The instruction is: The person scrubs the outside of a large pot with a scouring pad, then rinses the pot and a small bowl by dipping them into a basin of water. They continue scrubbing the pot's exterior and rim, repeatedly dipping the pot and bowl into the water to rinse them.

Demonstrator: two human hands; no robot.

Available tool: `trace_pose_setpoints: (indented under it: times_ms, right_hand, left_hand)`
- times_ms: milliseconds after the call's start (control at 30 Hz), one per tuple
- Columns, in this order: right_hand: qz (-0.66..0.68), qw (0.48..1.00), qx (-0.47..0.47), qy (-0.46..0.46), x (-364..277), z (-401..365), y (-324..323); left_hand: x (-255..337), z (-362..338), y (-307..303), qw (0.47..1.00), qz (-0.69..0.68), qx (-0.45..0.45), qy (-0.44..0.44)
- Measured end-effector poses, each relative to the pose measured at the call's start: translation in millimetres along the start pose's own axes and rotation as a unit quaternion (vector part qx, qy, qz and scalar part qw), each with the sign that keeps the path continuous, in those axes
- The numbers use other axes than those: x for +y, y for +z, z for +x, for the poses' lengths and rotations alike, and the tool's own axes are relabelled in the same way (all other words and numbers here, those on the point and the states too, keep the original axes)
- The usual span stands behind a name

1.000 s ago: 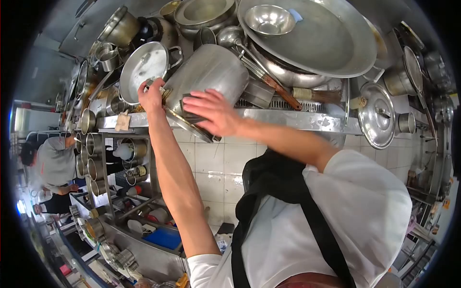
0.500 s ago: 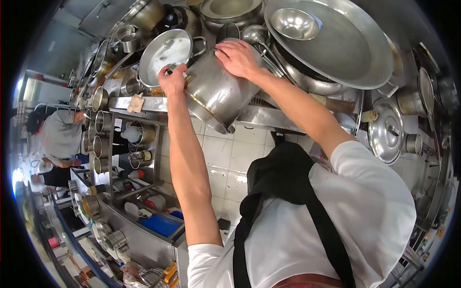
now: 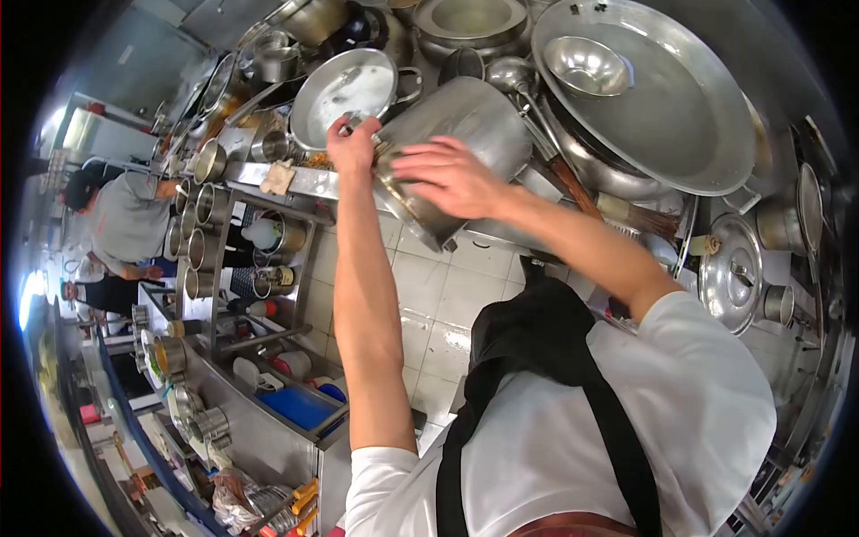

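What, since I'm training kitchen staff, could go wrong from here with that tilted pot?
The pot could slip off: its rim end juts past the counter edge, over the tiled floor, and the right hand, fingers extended over its side, might not stop a roll. The left hand, at the rim, could get pinched between the pot and the pan close beside it.

I have the pot (image 3: 474,121) between pan (image 3: 344,94), left, and wok (image 3: 684,134), right, on my feed; bowl (image 3: 586,65) in wok; brush (image 3: 640,216) before wok; lid (image 3: 729,277) right of brush.
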State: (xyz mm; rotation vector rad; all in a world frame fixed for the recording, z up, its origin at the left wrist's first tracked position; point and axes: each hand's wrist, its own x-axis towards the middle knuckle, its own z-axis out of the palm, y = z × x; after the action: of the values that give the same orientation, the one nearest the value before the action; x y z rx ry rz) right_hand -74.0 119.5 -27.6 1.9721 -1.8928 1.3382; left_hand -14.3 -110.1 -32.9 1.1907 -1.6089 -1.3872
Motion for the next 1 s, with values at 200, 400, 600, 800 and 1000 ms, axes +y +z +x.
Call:
trace_pose_setpoints:
  times_ms: [200,400,600,800,1000]
  right_hand:
    - [-0.099,0.988,0.092,0.072,47.3,19.6,-10.8]
    - [-0.036,0.999,-0.015,-0.001,-45.5,-14.3,8.8]
    - [-0.093,0.976,0.145,0.134,28.2,0.1,-9.2]
    - [-0.063,0.997,0.032,-0.03,-26.0,-28.2,10.3]
    - [-0.101,0.978,0.131,0.125,34.5,-12.5,0.7]
  left_hand:
    - [10.3,-15.2,0.9,0.998,0.014,0.005,0.062]
    - [13.0,-22.3,-20.4,0.999,-0.026,0.008,0.038]
    - [18.1,-26.6,-10.7,0.997,0.016,0.069,0.026]
    - [15.5,-8.4,-7.0,1.0,-0.003,0.019,0.019]
    - [20.0,-19.1,-3.2,0.999,-0.01,0.037,0.002]
